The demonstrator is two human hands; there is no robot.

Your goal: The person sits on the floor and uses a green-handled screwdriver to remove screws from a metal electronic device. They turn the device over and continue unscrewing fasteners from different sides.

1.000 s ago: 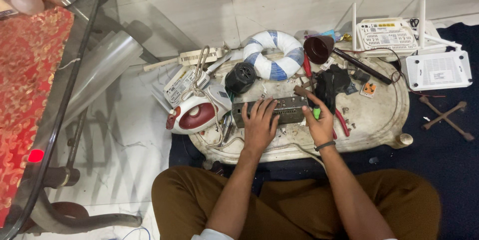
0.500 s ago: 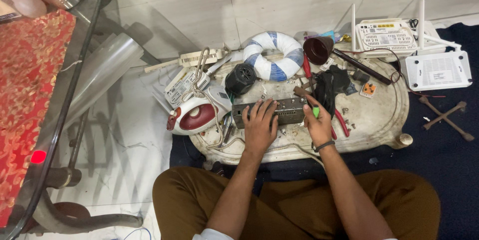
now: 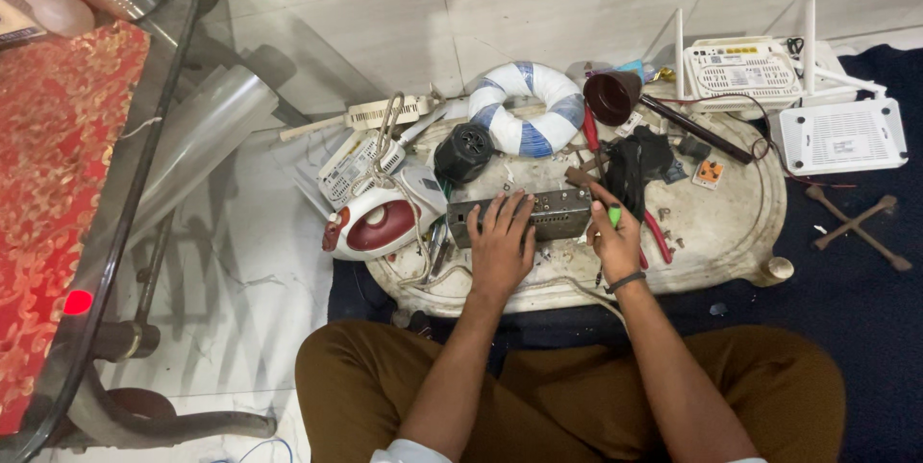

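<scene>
while left hand point(image 3: 502, 244) steadies metal box point(image 3: 553, 214), right hand point(image 3: 615, 242) grips.

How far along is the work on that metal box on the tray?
Done: tools and parts are spread over the white tray, so setup seems finished. In hand: the left hand presses flat on the grey metal box, while the right hand holds a green-handled tool at its right end. Left: the box looks closed, nothing visibly removed from it, and the red-handled pliers lie unused beside it.
</scene>
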